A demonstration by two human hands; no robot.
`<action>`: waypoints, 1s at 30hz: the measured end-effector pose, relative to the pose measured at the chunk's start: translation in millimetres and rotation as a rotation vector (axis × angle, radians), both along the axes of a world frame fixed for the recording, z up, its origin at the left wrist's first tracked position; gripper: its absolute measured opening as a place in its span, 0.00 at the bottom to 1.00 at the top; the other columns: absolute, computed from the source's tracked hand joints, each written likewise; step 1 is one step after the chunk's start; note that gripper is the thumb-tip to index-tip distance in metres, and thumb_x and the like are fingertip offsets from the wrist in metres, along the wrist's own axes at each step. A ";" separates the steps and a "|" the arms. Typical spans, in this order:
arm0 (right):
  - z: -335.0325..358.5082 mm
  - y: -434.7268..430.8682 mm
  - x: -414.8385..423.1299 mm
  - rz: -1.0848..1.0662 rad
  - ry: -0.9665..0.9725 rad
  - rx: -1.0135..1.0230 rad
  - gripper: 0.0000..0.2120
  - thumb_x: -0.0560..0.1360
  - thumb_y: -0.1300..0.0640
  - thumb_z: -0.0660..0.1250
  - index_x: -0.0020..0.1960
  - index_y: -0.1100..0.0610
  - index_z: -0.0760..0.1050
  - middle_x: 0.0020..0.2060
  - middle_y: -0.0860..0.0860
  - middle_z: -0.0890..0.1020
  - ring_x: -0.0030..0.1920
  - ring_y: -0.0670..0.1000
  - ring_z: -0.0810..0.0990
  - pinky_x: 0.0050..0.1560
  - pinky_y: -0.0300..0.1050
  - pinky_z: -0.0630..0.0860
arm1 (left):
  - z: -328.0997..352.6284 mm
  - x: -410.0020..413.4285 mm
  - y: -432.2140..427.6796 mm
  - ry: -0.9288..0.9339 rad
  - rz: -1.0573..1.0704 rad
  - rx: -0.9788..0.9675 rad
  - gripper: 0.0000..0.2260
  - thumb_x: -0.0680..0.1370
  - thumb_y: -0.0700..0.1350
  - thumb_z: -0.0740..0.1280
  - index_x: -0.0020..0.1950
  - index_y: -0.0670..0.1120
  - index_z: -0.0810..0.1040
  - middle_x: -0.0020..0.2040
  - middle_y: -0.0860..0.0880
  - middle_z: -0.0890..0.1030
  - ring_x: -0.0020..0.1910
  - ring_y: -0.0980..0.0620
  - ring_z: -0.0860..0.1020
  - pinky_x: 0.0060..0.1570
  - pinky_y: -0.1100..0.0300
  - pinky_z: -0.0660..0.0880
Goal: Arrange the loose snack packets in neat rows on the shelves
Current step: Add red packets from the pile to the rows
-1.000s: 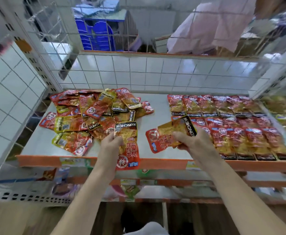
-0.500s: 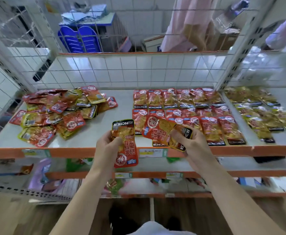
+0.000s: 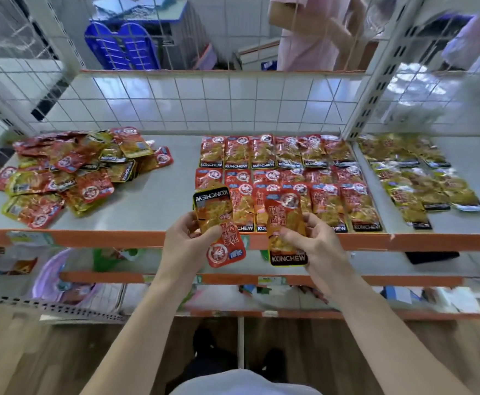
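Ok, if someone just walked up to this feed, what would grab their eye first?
Front and centre, the left hand and right hand each hold a red KONCHEW packet: the left packet upside down, the right packet upright. Beyond them, neat rows of red packets fill the right half of the shelf, while a loose heap of packets sprawls at its left.

Left packet (image 3: 219, 220), in my left hand (image 3: 187, 248): orange-red, black band with white lettering, round red-and-white seal. Right packet (image 3: 286, 223), in my right hand (image 3: 317, 249): the same orange-red, its black band edged yellow. Rowed packets (image 3: 287, 172): orange-red with black bands. Loose pile (image 3: 70, 175): red mixed with yellow-green. Far-right packets (image 3: 421, 181), blurred: apparently olive-yellow. Shelf (image 3: 153, 201): pale grey with an orange lip; wire grid (image 3: 204, 104) behind it, white.
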State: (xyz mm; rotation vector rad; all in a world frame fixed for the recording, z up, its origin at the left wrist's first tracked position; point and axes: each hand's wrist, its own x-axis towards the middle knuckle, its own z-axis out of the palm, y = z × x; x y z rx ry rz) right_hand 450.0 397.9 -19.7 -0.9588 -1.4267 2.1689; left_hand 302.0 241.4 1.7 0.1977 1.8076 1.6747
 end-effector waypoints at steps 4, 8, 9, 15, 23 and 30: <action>-3.1 -6.0 -16.8 -0.027 -0.071 0.059 0.12 0.76 0.51 0.72 0.57 0.51 0.75 0.53 0.50 0.85 0.58 0.53 0.82 0.65 0.57 0.74 | -2.0 -16.2 -3.2 0.045 -0.005 -0.031 0.10 0.75 0.40 0.74 0.53 0.50 0.79 0.49 0.48 0.86 0.44 0.47 0.86 0.44 0.51 0.83; -1.1 -8.7 -38.6 -0.021 -0.097 0.110 0.16 0.74 0.49 0.72 0.59 0.52 0.76 0.54 0.50 0.85 0.58 0.52 0.82 0.66 0.58 0.74 | -4.5 -41.9 -2.1 0.105 -0.001 -0.089 0.07 0.75 0.42 0.74 0.50 0.51 0.79 0.48 0.47 0.86 0.44 0.48 0.86 0.45 0.51 0.83; -0.1 -8.7 -44.2 -0.020 -0.101 0.121 0.13 0.75 0.50 0.72 0.57 0.52 0.76 0.53 0.49 0.85 0.58 0.52 0.82 0.66 0.57 0.74 | -5.6 -48.2 -0.7 0.114 -0.001 -0.100 0.07 0.76 0.42 0.74 0.49 0.51 0.79 0.47 0.48 0.86 0.44 0.48 0.86 0.44 0.51 0.83; -2.4 -4.4 -73.6 -0.055 -0.128 0.201 0.05 0.78 0.56 0.69 0.53 0.51 0.77 0.49 0.50 0.84 0.53 0.50 0.81 0.63 0.52 0.75 | -19.9 -83.9 13.1 0.175 -0.005 -0.199 0.06 0.75 0.43 0.75 0.50 0.48 0.81 0.47 0.47 0.86 0.43 0.49 0.86 0.44 0.51 0.83; 0.9 3.7 -91.6 -0.076 -0.114 0.218 0.09 0.78 0.61 0.69 0.50 0.48 0.75 0.38 0.45 0.85 0.41 0.42 0.83 0.46 0.37 0.76 | -33.8 -98.5 27.7 0.420 -0.113 -0.372 0.08 0.75 0.46 0.76 0.51 0.47 0.82 0.42 0.51 0.85 0.40 0.57 0.84 0.42 0.60 0.82; 3.7 11.9 -89.8 -0.035 -0.157 0.266 0.09 0.78 0.60 0.70 0.48 0.46 0.73 0.37 0.43 0.82 0.36 0.36 0.81 0.35 0.28 0.73 | -33.4 -90.6 29.8 0.548 -0.129 -0.424 0.09 0.76 0.48 0.75 0.52 0.47 0.82 0.41 0.54 0.82 0.38 0.62 0.80 0.33 0.71 0.74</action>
